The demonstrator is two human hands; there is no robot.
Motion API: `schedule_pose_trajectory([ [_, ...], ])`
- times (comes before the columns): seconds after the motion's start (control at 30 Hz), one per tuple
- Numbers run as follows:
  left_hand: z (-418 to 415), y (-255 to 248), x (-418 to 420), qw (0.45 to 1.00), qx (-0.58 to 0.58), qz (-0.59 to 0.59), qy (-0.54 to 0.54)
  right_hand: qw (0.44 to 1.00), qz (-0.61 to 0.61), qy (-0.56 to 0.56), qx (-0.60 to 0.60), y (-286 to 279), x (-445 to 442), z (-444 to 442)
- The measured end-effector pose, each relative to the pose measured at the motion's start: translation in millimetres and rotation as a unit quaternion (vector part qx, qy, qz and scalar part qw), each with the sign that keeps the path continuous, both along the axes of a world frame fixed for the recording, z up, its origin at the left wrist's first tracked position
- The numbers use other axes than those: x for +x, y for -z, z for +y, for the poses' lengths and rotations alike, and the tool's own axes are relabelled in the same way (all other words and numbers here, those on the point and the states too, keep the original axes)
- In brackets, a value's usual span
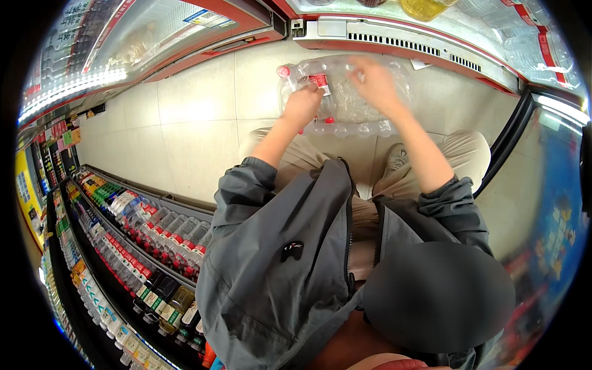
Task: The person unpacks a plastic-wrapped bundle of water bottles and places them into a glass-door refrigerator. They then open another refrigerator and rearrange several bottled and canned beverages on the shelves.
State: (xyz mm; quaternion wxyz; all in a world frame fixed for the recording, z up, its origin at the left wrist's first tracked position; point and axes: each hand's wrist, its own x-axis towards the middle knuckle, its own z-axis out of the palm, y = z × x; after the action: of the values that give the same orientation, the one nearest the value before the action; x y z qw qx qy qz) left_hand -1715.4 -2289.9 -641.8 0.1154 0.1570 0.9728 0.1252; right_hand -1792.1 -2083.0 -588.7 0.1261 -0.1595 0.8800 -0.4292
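Observation:
On the floor in front of my bent knees lies a clear plastic wrapped pack (356, 99) with rounded bulges along its edges. Clear bottles show at its left part, one with a red cap (283, 71), another with a red and white label (320, 83). My left hand (303, 104) is over that side, fingers curled close to the label; whether they grip the bottle or the film is hidden. Over the pack's upper right part is my right hand (374, 83), blurred, its thumb and fingers apart and nothing visible between them. A second red cap (329, 120) shows near the pack's lower edge.
A red-trimmed drinks cooler (393, 39) stands open beyond the pack, bottles inside. Its glass doors swing out at left (208, 41) and right (504, 138). Tiered shelves of bottles (152, 231) line the lower left. Light tiles (194, 106) cover the floor.

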Motion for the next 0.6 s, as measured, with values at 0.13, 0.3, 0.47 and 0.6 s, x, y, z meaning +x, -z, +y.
schedule_pose_trajectory([
  [0.13, 9, 39, 13, 0.951, -0.295, -0.078, 0.039, 0.974, -0.113, -0.127, 0.152, 87, 54, -9],
  [0.3, 27, 17, -16, 0.825, -0.463, -0.279, 0.166, 0.944, -0.194, -0.162, 0.210, 100, 78, -14],
  [0.47, 9, 57, -10, 0.825, -0.473, -0.267, 0.157, 0.962, -0.188, -0.131, 0.149, 92, 82, -13],
  [0.6, 9, 63, -21, 0.876, -0.408, -0.243, 0.086, 0.972, -0.164, -0.104, 0.133, 94, 84, 2],
])
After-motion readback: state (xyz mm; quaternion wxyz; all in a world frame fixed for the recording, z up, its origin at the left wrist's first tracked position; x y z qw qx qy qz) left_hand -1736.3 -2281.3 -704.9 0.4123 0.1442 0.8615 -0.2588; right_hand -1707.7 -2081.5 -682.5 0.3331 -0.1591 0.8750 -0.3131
